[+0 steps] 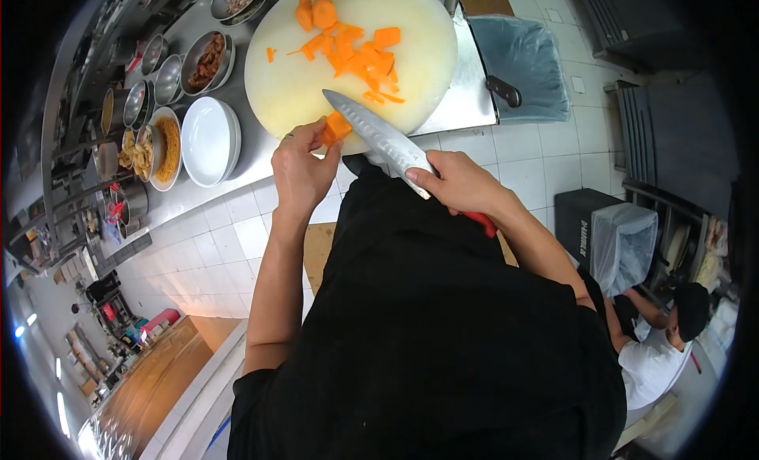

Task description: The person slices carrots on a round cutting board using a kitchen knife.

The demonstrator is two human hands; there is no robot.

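My right hand (pixel 457 179) grips a large kitchen knife (pixel 375 132) with a red handle end; its blade points up and left over the round cutting board (pixel 277 88). At the board's near edge, my left hand (pixel 305 161) pinches a block of carrot (pixel 337 128) between thumb and fingers, close beside the blade. Farther up the board lies a loose pile of carrot pieces (pixel 368 63). Two thicker carrot pieces (pixel 323 13) rest near the far edge.
White plates (pixel 207 142) are stacked left of the board, by metal bowls (pixel 190 65) of food. A cleaver (pixel 504 91) lies at the counter's right edge, beside a lined bin (pixel 534 73). Another person (pixel 652 365) is at lower right.
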